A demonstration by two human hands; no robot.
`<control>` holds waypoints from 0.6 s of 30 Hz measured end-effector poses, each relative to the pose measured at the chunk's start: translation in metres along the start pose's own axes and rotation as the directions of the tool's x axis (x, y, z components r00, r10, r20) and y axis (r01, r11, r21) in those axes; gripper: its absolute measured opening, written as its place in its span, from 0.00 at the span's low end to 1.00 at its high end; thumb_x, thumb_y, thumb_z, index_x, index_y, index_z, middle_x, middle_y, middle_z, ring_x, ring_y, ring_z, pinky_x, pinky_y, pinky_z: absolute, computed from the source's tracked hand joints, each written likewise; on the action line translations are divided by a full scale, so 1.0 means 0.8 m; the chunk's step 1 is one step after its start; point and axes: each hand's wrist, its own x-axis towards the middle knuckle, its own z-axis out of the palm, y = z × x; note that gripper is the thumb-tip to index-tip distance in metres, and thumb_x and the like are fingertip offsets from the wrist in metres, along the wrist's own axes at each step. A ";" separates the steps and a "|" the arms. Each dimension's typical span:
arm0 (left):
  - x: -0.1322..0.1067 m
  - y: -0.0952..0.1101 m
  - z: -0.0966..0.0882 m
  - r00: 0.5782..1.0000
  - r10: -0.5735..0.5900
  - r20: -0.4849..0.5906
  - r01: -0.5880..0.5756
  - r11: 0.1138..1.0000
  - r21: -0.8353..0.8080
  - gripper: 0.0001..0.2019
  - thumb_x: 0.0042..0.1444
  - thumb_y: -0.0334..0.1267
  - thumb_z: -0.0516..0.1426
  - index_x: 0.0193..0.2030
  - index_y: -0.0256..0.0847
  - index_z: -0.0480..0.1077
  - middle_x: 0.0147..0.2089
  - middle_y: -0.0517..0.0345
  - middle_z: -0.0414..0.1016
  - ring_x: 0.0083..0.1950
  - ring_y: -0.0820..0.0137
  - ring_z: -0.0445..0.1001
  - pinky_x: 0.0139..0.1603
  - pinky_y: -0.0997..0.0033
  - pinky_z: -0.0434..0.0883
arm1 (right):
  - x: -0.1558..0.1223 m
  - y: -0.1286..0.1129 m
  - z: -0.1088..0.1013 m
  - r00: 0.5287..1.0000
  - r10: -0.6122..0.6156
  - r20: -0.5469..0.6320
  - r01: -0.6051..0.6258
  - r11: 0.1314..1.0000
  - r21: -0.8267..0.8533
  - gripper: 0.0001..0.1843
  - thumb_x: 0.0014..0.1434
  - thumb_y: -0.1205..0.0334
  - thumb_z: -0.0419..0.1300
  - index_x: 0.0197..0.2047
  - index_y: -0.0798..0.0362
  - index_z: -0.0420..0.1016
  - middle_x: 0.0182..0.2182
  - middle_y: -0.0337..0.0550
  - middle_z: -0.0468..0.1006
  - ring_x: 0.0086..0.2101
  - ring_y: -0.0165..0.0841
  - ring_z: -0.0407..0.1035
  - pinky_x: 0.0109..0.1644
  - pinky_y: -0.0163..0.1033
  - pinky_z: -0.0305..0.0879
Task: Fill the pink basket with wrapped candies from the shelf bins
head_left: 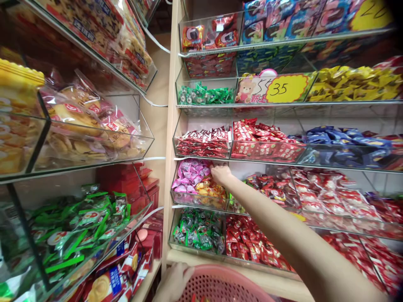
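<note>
Head view, the only one: the right hand (221,174) reaches into a clear bin (198,202), fingers curled inward and bunched; whether they pinch a sweet cannot be told, as the tips are hidden. Pink sweets (190,172) lie heaped just left of these fingers, and orange sweets (211,187) sit directly below them in the same bin. The left hand (173,282), low and nearer the viewer, is closed on the rim of a pink basket (233,279) (its wall is pierced with small holes), below the right hand; a few red pieces show inside, cut off by the lower edge.

Around the reaching hand stand shelves of clear bins. Just above it are red packets (267,140); higher, to the right, a yellow tag (287,87) reads 35. Beneath it lie red sweets (252,239). Well to its left, a side shelf bears green sweets (85,222).
</note>
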 end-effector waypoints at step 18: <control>0.005 -0.008 0.005 1.000 -0.022 0.014 0.022 1.000 -0.006 0.23 0.59 0.54 0.44 0.31 0.43 0.73 0.35 0.53 0.79 0.38 0.63 0.75 0.34 0.69 0.60 | 0.015 0.016 0.000 0.996 -0.071 0.046 0.068 0.995 0.079 0.19 0.55 0.64 0.60 0.50 0.60 0.74 0.46 0.60 0.76 0.47 0.43 0.71 0.47 0.39 0.68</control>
